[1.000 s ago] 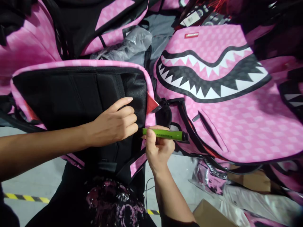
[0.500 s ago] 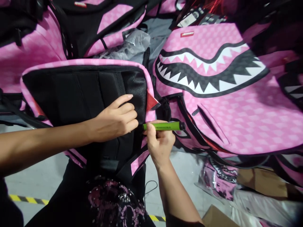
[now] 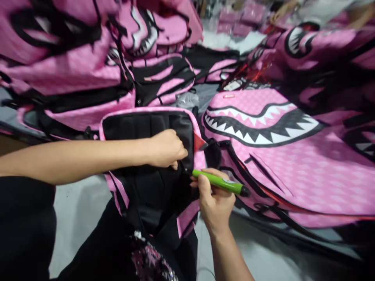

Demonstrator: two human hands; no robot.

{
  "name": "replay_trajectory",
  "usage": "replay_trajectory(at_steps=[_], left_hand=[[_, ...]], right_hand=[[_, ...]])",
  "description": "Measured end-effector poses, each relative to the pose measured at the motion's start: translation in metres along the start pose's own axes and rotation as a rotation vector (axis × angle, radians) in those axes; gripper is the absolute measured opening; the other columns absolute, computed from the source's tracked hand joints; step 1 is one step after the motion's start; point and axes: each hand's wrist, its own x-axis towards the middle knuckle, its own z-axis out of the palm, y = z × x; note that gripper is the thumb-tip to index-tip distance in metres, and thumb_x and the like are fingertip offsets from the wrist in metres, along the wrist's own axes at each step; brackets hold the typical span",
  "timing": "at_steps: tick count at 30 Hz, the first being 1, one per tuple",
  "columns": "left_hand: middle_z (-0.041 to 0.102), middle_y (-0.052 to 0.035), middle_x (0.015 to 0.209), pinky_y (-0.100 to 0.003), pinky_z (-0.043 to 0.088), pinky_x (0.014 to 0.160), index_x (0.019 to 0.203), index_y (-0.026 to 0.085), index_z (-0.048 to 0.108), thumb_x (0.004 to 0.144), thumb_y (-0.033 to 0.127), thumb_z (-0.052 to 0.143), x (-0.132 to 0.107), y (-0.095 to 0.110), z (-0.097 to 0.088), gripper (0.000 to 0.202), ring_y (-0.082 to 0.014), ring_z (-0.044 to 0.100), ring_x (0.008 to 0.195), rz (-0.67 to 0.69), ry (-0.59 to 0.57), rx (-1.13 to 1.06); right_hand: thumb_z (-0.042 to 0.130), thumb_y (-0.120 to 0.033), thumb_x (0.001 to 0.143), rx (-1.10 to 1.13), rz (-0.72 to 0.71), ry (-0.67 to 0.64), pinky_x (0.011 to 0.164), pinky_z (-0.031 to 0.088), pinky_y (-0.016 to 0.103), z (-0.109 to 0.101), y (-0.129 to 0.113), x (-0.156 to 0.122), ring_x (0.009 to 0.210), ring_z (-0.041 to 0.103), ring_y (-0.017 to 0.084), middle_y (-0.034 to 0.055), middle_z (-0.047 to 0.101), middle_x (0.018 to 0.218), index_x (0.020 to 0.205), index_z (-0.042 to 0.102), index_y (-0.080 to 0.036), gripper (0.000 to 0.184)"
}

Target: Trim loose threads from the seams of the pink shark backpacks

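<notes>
A black backpack (image 3: 125,125) with pink checkered edging and a red corner piece lies across my lap against the table's near side. My left hand (image 3: 166,149) rests on its black panel with the fingers curled closed; whatever they may pinch is hidden. My right hand (image 3: 218,207) grips a green marker pen (image 3: 215,181) with a black end pointing right. The pen's other end meets the bag's right edge, just below the red corner piece (image 3: 198,142), and its tip cannot be made out.
To the right lies a large pink bag (image 3: 322,168) with a shark-mouth print and a zipped pocket. More pink and black bags (image 3: 164,78) are piled at the back and left. Clear plastic wrap (image 3: 187,100) sits behind my bag. Another person's hand (image 3: 284,9) shows at the far right.
The view has tilted up, showing more of the piled bags beyond. My left hand's fingers have gone from spread to curled. The marker now slants down to the right.
</notes>
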Motion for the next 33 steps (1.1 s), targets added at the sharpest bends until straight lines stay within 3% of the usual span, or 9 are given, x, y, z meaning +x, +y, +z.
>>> replay_trajectory(at_steps=[4,7,10,15,18,22,26,30,33], left_hand=[[0.074,-0.0053,0.073,-0.030,0.033,0.056,0.077,0.016,0.069,0.082,0.048,0.074,-0.043,0.029,-0.049,0.033,-0.0209,0.070,0.069,-0.105,0.083,-0.094],[0.073,-0.0028,0.071,-0.029,0.029,0.050,0.074,0.017,0.066,0.084,0.053,0.070,-0.064,0.051,-0.070,0.038,-0.0190,0.069,0.065,-0.273,0.106,-0.275],[0.074,-0.0031,0.076,-0.029,0.032,0.050,0.080,0.018,0.066,0.088,0.054,0.065,-0.069,0.062,-0.048,0.037,-0.0207,0.071,0.069,-0.341,0.089,-0.417],[0.076,-0.0084,0.091,-0.037,0.054,0.069,0.099,0.015,0.067,0.092,0.032,0.063,-0.066,0.060,0.012,0.019,-0.0262,0.073,0.085,-0.192,0.040,-0.400],[0.076,-0.0092,0.102,-0.038,0.057,0.082,0.098,0.013,0.069,0.097,0.027,0.055,-0.078,0.050,0.016,0.020,-0.0242,0.072,0.097,-0.101,0.158,-0.408],[0.060,-0.0138,0.141,-0.043,0.044,0.109,0.127,0.015,0.061,0.095,0.018,0.054,-0.089,0.028,0.009,0.032,-0.0247,0.054,0.133,-0.285,0.441,-0.248],[0.041,-0.0190,0.156,-0.051,0.034,0.114,0.152,0.017,0.033,0.079,0.035,0.079,-0.068,0.007,0.012,0.089,-0.0334,0.040,0.142,-0.359,0.229,-0.164],[0.052,-0.0197,0.143,-0.049,0.045,0.097,0.147,0.015,0.042,0.072,0.044,0.084,-0.036,-0.002,0.017,0.091,-0.0375,0.055,0.120,-0.433,0.029,-0.073],[0.046,-0.0226,0.149,-0.053,0.036,0.107,0.154,0.012,0.029,0.073,0.045,0.083,-0.030,0.000,0.020,0.103,-0.0399,0.047,0.131,-0.403,0.015,-0.010]], right_hand=[[0.068,-0.035,0.089,0.161,-0.030,0.082,0.036,0.049,0.024,-0.011,-0.031,0.004,0.042,0.063,0.015,0.0001,0.066,0.064,0.089,0.065,-0.016,0.019],[0.067,-0.034,0.090,0.270,-0.149,0.054,0.051,0.060,0.032,-0.021,-0.046,0.011,0.055,0.071,0.020,0.0035,0.073,0.078,0.106,0.067,-0.017,0.023],[0.064,-0.031,0.092,0.168,-0.334,-0.123,0.072,0.063,0.041,-0.018,-0.038,0.014,0.070,0.075,0.023,0.0066,0.077,0.091,0.126,0.062,-0.022,0.035],[0.060,-0.019,0.092,-0.094,-0.617,-0.229,0.076,0.061,0.041,0.009,0.001,0.013,0.088,0.075,0.025,0.0089,0.077,0.102,0.122,0.063,-0.025,0.030],[0.060,-0.017,0.091,-0.151,-0.816,-0.244,0.079,0.059,0.043,0.022,0.007,0.014,0.093,0.074,0.026,0.0108,0.077,0.103,0.123,0.061,-0.022,0.032],[0.060,-0.016,0.090,-0.169,-0.851,-0.224,0.071,0.058,0.039,0.030,0.001,0.016,0.078,0.073,0.023,0.0072,0.077,0.092,0.122,0.058,-0.023,0.033],[0.061,-0.012,0.086,-0.182,-0.768,-0.176,0.072,0.058,0.039,0.037,-0.002,-0.001,0.077,0.071,0.022,0.0051,0.074,0.089,0.118,0.057,-0.024,0.034],[0.061,-0.014,0.085,-0.162,-0.705,-0.239,0.073,0.057,0.043,0.034,-0.003,-0.028,0.074,0.069,0.022,0.0044,0.070,0.086,0.114,0.058,-0.024,0.031],[0.063,-0.024,0.089,-0.160,-0.691,-0.319,0.081,0.058,0.048,0.024,0.003,-0.030,0.085,0.071,0.025,0.0095,0.072,0.096,0.118,0.057,-0.023,0.029]])
